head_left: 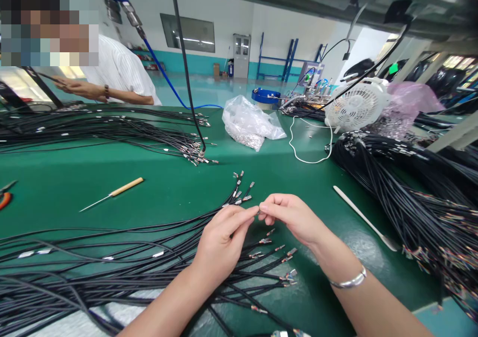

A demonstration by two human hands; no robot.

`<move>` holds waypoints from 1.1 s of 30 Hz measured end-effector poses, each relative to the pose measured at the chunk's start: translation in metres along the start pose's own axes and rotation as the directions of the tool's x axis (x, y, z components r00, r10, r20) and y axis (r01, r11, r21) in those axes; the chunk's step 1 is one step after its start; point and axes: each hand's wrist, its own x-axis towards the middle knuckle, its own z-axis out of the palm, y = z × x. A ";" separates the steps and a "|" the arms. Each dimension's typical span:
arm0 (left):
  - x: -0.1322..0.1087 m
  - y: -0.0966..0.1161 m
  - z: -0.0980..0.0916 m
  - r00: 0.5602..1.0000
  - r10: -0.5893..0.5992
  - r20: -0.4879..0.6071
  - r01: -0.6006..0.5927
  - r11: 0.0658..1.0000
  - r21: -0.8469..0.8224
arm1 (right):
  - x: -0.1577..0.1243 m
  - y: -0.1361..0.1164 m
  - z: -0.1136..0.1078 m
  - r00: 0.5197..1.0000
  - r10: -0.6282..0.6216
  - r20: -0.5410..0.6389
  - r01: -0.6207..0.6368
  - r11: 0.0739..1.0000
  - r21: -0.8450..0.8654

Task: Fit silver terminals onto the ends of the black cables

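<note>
My left hand (224,237) and my right hand (289,215) meet fingertip to fingertip above the bench. Both are closed in a pinch. A small metal connector (258,211) shows between the fingertips, mostly hidden by them. The left hand seems to hold the end of a black cable, largely covered by its fingers. Under and around that hand runs a bundle of black cables (149,272), several ending in silver connectors (289,276) with coloured wires. More connector ends (238,194) stick out just beyond the left fingers.
The green bench (179,192) carries a wooden-handled awl (127,186), orange-handled pliers (5,197), a pale stick-like tool (362,216), a plastic bag (250,123) of metal parts and a white fan (356,105). Thick cable bundles (407,192) lie right. A co-worker (119,68) works across, left.
</note>
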 end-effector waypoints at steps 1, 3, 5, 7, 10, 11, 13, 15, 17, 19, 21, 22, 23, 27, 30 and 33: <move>-0.001 -0.001 -0.001 0.999 0.038 0.002 -0.038 0.999 0.030 | 0.000 0.000 0.000 1.000 0.004 -0.005 -0.004 1.000 0.000; -0.002 -0.003 -0.002 0.996 0.091 0.013 -0.091 0.992 0.084 | 0.000 0.000 0.001 1.000 0.004 -0.008 -0.004 1.000 -0.006; -0.003 -0.004 -0.003 0.992 0.122 0.022 -0.124 0.985 0.120 | 0.000 -0.001 0.001 1.000 -0.006 -0.011 0.005 1.000 -0.016; -0.004 -0.005 -0.003 0.991 0.135 0.024 -0.137 0.982 0.128 | 0.000 -0.002 0.002 1.000 -0.017 -0.018 0.016 1.000 -0.021; -0.004 -0.004 -0.002 0.991 0.133 0.020 -0.134 0.984 0.118 | -0.001 -0.003 0.002 0.999 -0.030 -0.021 0.029 0.999 -0.022; -0.004 -0.004 -0.002 0.991 0.131 0.018 -0.133 0.984 0.118 | -0.001 -0.003 0.001 0.999 -0.034 -0.021 0.033 0.999 -0.026; -0.003 -0.003 -0.002 0.991 0.131 0.015 -0.132 0.984 0.122 | -0.001 -0.002 0.001 0.999 -0.042 -0.021 0.041 0.998 -0.041; -0.002 -0.002 -0.003 0.990 0.139 0.010 -0.139 0.983 0.117 | -0.002 -0.003 0.001 0.998 -0.050 -0.028 0.048 0.997 -0.057; -0.001 0.000 -0.003 0.991 0.133 0.002 -0.132 0.985 0.108 | -0.002 -0.003 0.000 0.998 -0.058 -0.032 0.056 0.996 -0.066; -0.001 0.002 -0.003 0.994 0.107 -0.010 -0.106 0.990 0.092 | -0.002 -0.002 0.000 0.997 -0.066 -0.033 0.064 0.996 -0.067; 0.000 0.003 -0.002 0.999 0.048 -0.020 -0.046 0.997 0.059 | -0.001 -0.001 0.000 0.996 -0.078 -0.039 0.074 0.993 -0.088; 0.001 0.004 -0.001 1.000 0.007 -0.023 -0.006 0.999 0.036 | 0.000 0.000 0.000 0.995 -0.089 -0.046 0.083 0.990 -0.117; 0.001 0.004 0.000 0.999 -0.040 -0.025 0.041 0.999 0.011 | 0.000 0.001 0.000 0.993 -0.103 -0.054 0.093 0.983 -0.160; 0.001 0.003 0.007 0.958 -0.286 -0.021 0.282 0.952 -0.115 | 0.001 0.007 0.000 0.969 -0.227 -0.098 0.173 0.907 -0.383; 0.002 0.001 0.011 0.876 -0.482 0.009 0.465 0.839 -0.283 | 0.001 0.010 0.001 0.937 -0.337 -0.089 0.253 0.833 -0.493; 0.004 0.001 0.012 0.836 -0.542 0.080 0.532 0.766 -0.362 | 0.002 0.012 0.001 0.916 -0.397 -0.052 0.312 0.789 -0.529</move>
